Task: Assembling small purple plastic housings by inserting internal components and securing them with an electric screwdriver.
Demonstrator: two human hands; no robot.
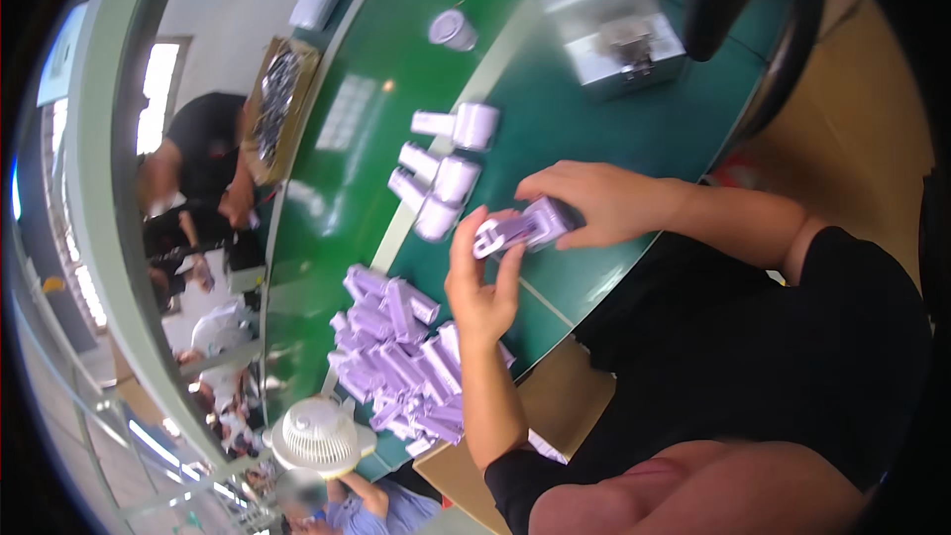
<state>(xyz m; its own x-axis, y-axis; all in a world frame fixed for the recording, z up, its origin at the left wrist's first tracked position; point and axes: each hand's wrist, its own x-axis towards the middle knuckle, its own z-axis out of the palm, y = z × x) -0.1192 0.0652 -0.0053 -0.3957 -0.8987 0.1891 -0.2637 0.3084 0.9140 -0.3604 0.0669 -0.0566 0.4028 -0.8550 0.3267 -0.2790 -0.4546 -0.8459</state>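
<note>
Between my two hands is a lavender plastic housing (507, 234), pale and hollow-looking at its left end. The fingertips and thumb of my left hand (480, 289) pinch that left end. My right hand (601, 204) wraps round the other end, where the part looks darker and is partly hidden by the fingers. Just beyond my hands lie several lavender dryer-shaped units (456, 180), each with a round barrel and a short handle. To the left of my left wrist, a heap of loose lavender handle-shaped shells (391, 347) is spread over the table.
A metal fixture (626, 45) stands on the green table (535, 129) at the far right. A small lavender round piece (453, 30) sits farther back. A white fan (319, 436) is at the left, near a cardboard box (461, 485). Other people work across the table beside a carton (285, 109).
</note>
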